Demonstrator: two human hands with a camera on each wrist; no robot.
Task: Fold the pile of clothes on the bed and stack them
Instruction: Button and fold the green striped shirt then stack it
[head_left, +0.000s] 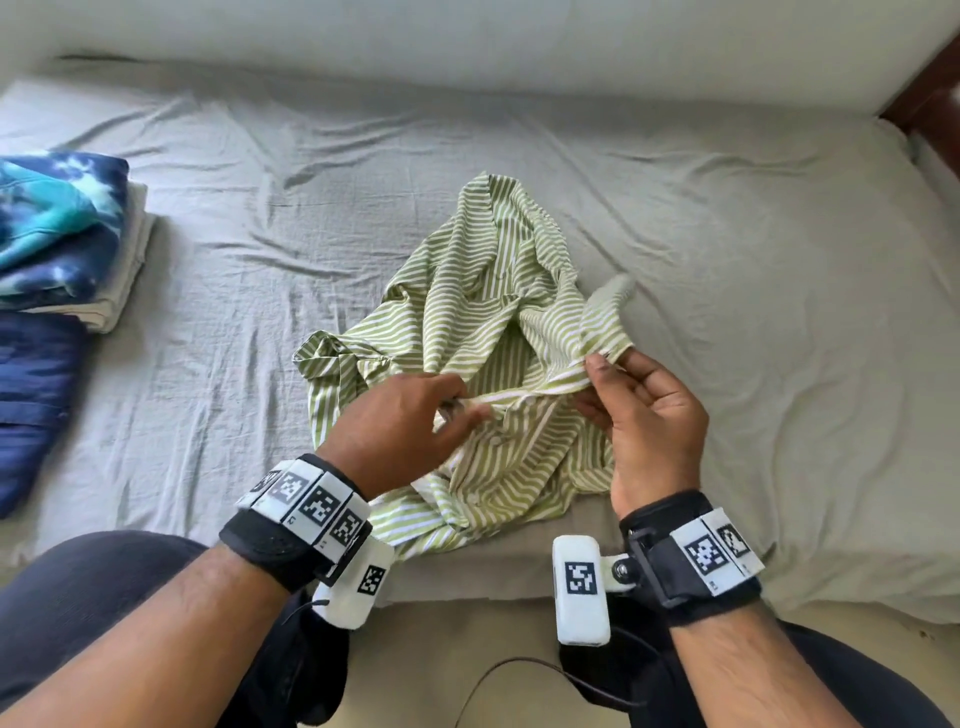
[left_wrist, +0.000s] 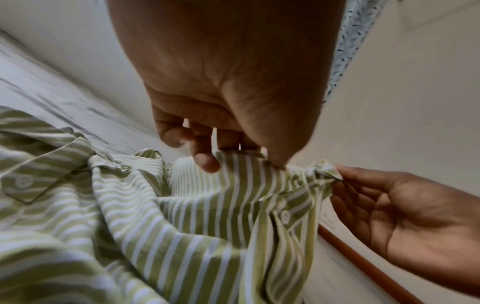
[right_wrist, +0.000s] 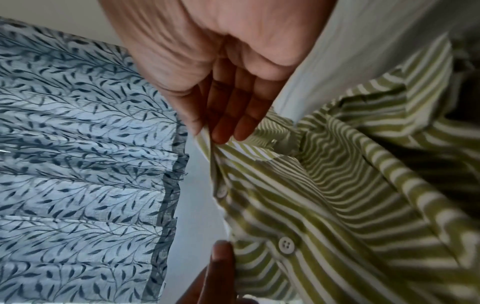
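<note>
While it lies crumpled on the bed (head_left: 727, 218), both hands (left (head_left: 400, 426), right (head_left: 649, 415)) pinch the striped shirt (head_left: 483, 291).

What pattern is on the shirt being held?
Green and white stripes on the shirt, clearest in the head view.

No legible text or numbers anywhere, only black-and-white square marker codes on the wristbands (head_left: 311, 501).

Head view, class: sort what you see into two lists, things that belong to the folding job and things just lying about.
Belongs to the job:
- crumpled green-and-white striped button shirt, pinched by the left hand and right hand
- stack of folded clothes topped by a blue tie-dye garment
- grey-sheeted bed

Just lying about:
- dark blue quilted fabric
- leaf-patterned curtain
</note>
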